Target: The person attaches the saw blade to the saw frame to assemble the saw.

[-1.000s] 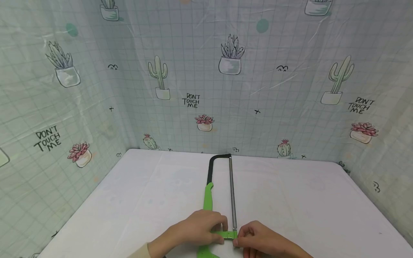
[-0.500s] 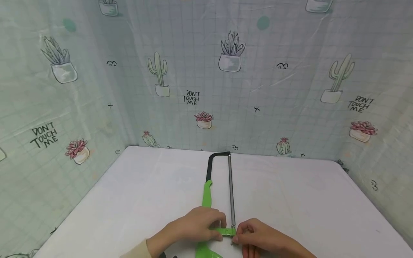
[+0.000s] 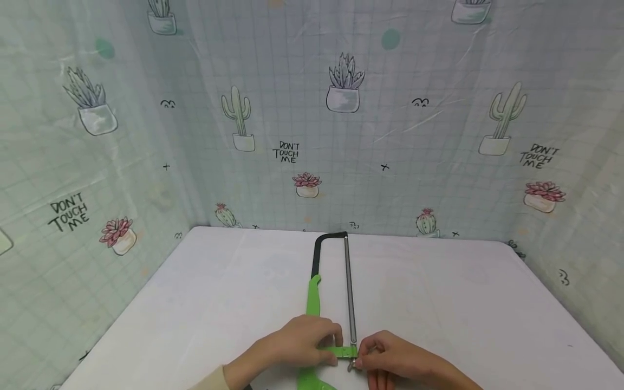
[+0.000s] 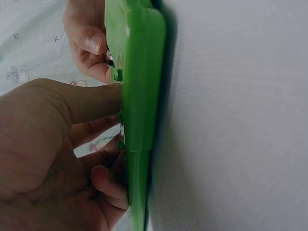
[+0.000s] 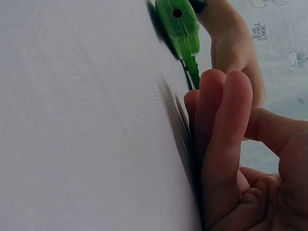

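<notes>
A hacksaw [image 3: 313, 298] with a green handle and black front frame lies flat on the white table. Its grey blade [image 3: 350, 292] runs along the right side, from the black far end to a green crosspiece [image 3: 345, 352]. My left hand [image 3: 304, 341] lies over the green frame, thumb and fingers gripping near that crosspiece. In the left wrist view the green handle [image 4: 144, 82] stretches past the left hand's thumb. A small metal wing nut [image 3: 350, 366] sticks out below the crosspiece. My right hand [image 3: 397, 357] pinches at it with thumb and forefinger, the contact partly hidden.
The white table [image 3: 234, 292] extends on both sides of the saw. A patterned curtain [image 3: 273, 119] with cactus prints encloses its back and sides. Something dark shows at the bottom edge by the left wrist, too little to identify.
The wing nut shows more clearly beside the right fingertips and its angle appears changed. Both hands and the saw stay almost in place; the head view shifts slightly.
</notes>
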{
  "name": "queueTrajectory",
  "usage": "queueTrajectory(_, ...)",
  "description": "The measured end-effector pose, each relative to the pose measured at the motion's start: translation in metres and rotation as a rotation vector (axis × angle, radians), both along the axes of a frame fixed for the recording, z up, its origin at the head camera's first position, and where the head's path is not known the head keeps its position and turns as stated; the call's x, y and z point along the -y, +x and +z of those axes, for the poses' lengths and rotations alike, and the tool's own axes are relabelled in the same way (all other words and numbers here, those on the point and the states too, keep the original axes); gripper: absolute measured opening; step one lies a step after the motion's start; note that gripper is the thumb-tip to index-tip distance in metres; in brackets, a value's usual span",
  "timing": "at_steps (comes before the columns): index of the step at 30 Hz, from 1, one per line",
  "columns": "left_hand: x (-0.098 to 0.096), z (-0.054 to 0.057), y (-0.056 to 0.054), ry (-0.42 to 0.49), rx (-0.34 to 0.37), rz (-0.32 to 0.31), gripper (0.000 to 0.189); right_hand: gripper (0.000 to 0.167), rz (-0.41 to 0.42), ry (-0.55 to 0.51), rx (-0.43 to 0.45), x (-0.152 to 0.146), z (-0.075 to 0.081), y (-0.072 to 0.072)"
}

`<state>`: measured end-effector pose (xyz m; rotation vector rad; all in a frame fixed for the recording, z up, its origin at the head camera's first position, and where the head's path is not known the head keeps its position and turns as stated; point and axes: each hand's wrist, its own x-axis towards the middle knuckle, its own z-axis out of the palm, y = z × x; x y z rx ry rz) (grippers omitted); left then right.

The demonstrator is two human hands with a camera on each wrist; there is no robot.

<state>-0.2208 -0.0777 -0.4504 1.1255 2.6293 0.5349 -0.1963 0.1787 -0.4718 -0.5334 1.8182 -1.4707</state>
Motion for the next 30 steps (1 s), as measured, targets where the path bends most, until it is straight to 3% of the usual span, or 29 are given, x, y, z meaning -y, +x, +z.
queueTrajectory(30,0.0017,0.0002,-0.0002,0.014,-0.013,0.007,0.019,0.014,0.022,-0.025,-0.005,-0.0002,-0.0008,-0.0017)
